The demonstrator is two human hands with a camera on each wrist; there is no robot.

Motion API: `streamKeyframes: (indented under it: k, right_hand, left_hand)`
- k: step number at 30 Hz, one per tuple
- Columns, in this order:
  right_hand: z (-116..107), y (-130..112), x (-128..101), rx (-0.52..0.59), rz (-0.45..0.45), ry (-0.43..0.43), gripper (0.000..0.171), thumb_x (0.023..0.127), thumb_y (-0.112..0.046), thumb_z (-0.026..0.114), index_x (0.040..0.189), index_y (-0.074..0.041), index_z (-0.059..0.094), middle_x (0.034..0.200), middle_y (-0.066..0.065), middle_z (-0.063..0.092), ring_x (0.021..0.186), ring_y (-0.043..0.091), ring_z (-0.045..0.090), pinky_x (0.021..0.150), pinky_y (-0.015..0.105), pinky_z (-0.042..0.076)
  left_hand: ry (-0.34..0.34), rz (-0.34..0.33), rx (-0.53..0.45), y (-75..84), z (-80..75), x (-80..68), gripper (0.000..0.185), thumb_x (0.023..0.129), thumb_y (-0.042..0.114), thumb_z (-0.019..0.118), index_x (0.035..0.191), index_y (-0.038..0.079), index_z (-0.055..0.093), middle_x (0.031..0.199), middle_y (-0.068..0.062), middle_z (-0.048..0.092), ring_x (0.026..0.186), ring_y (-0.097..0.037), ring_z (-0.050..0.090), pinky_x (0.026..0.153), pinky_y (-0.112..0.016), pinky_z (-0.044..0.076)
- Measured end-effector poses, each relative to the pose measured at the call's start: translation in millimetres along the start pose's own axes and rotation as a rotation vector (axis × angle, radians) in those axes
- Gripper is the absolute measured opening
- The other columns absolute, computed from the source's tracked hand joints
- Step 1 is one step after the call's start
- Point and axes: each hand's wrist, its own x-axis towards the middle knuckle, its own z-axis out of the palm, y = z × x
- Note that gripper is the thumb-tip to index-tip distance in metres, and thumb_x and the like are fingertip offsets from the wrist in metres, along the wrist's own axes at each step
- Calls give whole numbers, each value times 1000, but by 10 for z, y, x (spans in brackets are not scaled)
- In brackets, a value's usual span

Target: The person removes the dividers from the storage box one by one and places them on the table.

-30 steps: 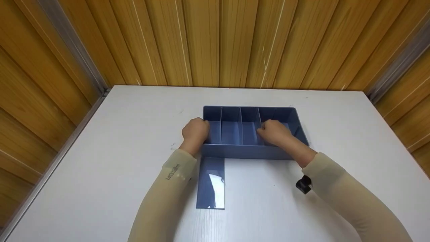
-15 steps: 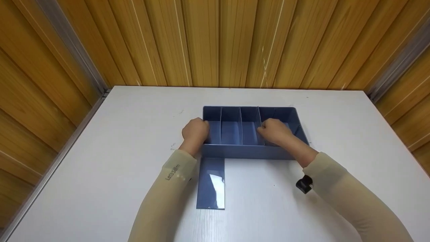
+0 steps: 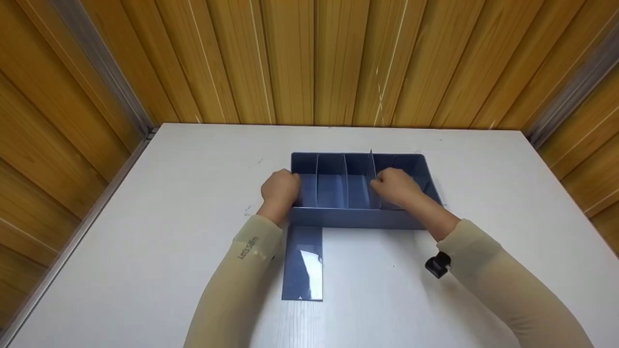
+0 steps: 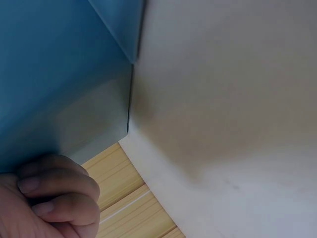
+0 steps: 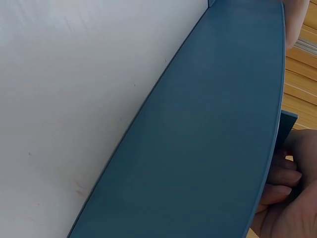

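Head view: a person in cream sleeves works at a blue tray (image 3: 358, 217) standing near the middle of a white table (image 3: 145, 232), its far edge toward a wood-panelled wall (image 3: 309, 58). The left hand (image 3: 280, 189) grips the tray's left wall, fingers curled over the rim. The right hand (image 3: 394, 188) reaches inside the tray and pinches a divider (image 3: 371, 166), the third from the tray's left wall, whose far end stands raised above the tray's rim while its neighbours sit level. Just in front of the tray's near-left corner, a loose blue panel (image 3: 302, 263) lies flat on the table, touching or nearly touching the tray's front wall. A small black clip-like object (image 3: 437, 265) shows by the right forearm, in front of the tray's near-right corner; whether it rests on the table or hangs from the sleeve cannot be told.

Left wrist view: curled fingers (image 4: 59, 191) press against the tray's blue outer side (image 4: 54, 74). Right wrist view: fingertips (image 5: 282, 176) close on the thin edge of the divider (image 5: 289, 124) behind the tray's front wall (image 5: 208, 148).
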Motion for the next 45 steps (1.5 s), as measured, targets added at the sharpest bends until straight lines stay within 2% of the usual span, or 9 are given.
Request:
streamKeyframes:
  k: [15,29,45]
  right_hand:
    - [-72,-7,30,26,9,13,40,98,-16,48,59,-17,38,55,-7,38,52,10,36,54,26,31]
    - [-164,-48,20,13,-14,33,40,97,-15,48,59,-18,35,56,-7,34,54,10,33,58,28,31]
    - [-224,-70,13,19,-10,22,40,98,-16,48,60,-17,36,56,-7,33,55,11,33,59,29,31]
  left_hand:
    - [-12,-19,-32,10,-4,48,46,108,36,41,111,3,73,113,-15,76,96,-29,72,85,-47,60]
    - [29,12,-23,26,5,34,45,107,32,43,109,1,75,111,-16,77,96,-29,74,85,-47,61]
    - [9,-7,-40,29,0,47,45,108,33,42,110,1,74,113,-16,77,98,-30,74,85,-48,60]
